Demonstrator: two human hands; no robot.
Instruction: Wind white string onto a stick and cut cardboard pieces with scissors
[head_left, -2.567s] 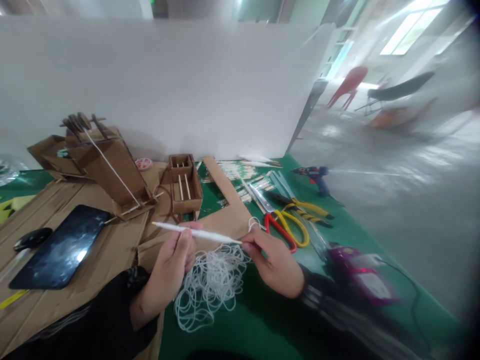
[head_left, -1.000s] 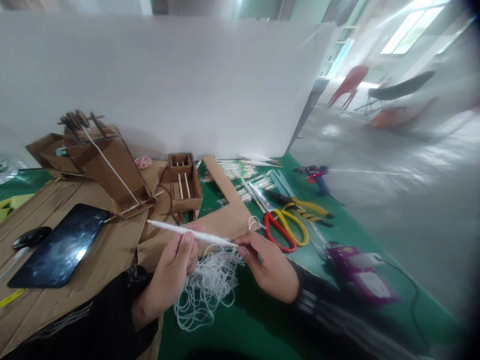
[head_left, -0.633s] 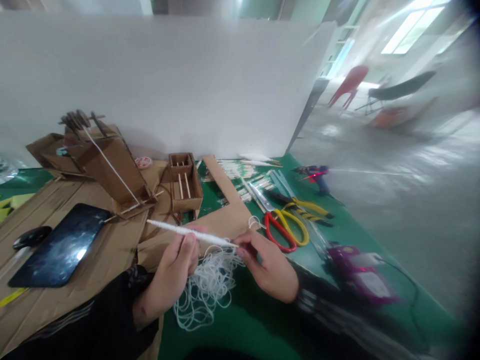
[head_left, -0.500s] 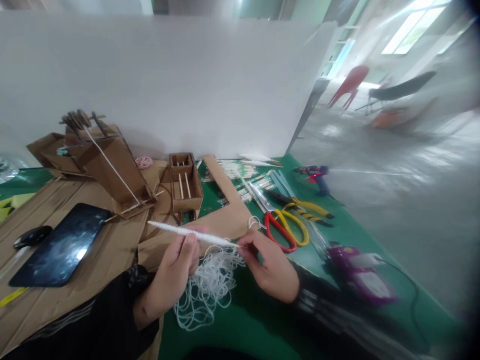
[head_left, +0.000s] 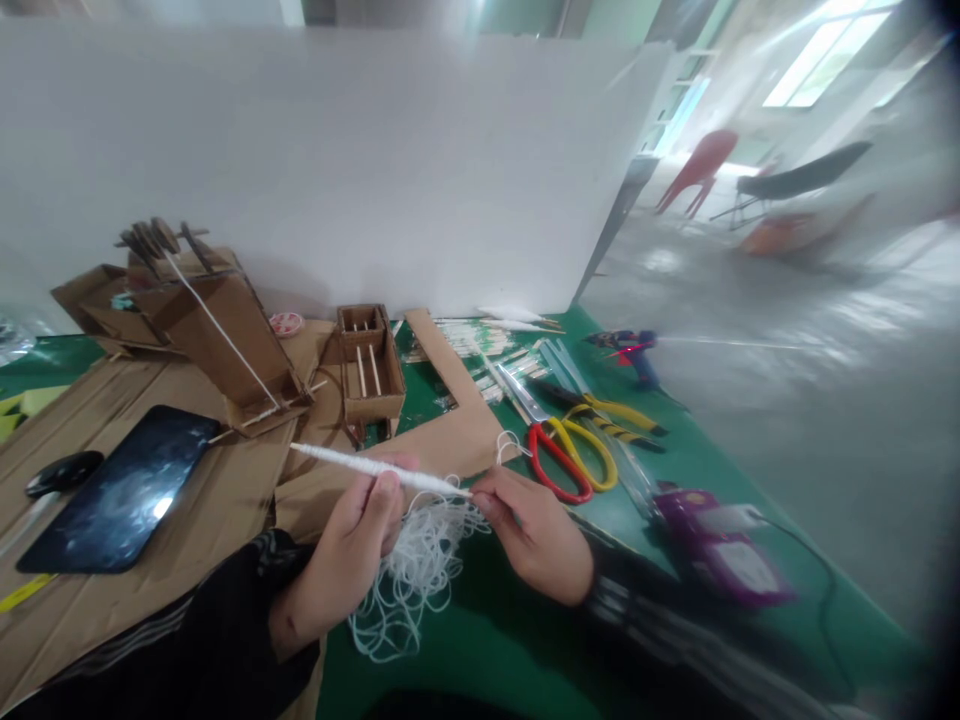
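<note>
A thin stick wound with white string [head_left: 337,459] is held nearly level, its bare left tip pointing over the cardboard. My left hand [head_left: 361,525] pinches the wound stick around its middle between thumb and fingers. At the stick's right end, the fingertips of my right hand [head_left: 532,530] are closed on the bare tip. Beneath the stick, between both hands, a loose tangle of white string [head_left: 412,570] lies on the green table surface. A loop of string also shows just above my right hand.
Red-and-yellow scissors [head_left: 559,465] and pliers [head_left: 622,415] lie right of an L-shaped cardboard piece [head_left: 457,425]. A cardboard model [head_left: 225,320], small cardboard box [head_left: 371,375] and black tablet [head_left: 124,490] are left. A purple device [head_left: 720,550] and glue gun [head_left: 637,355] are right.
The wound stick and my right hand have shifted slightly left. My left hand sits a little further right along the stick. Both hands keep their hold.
</note>
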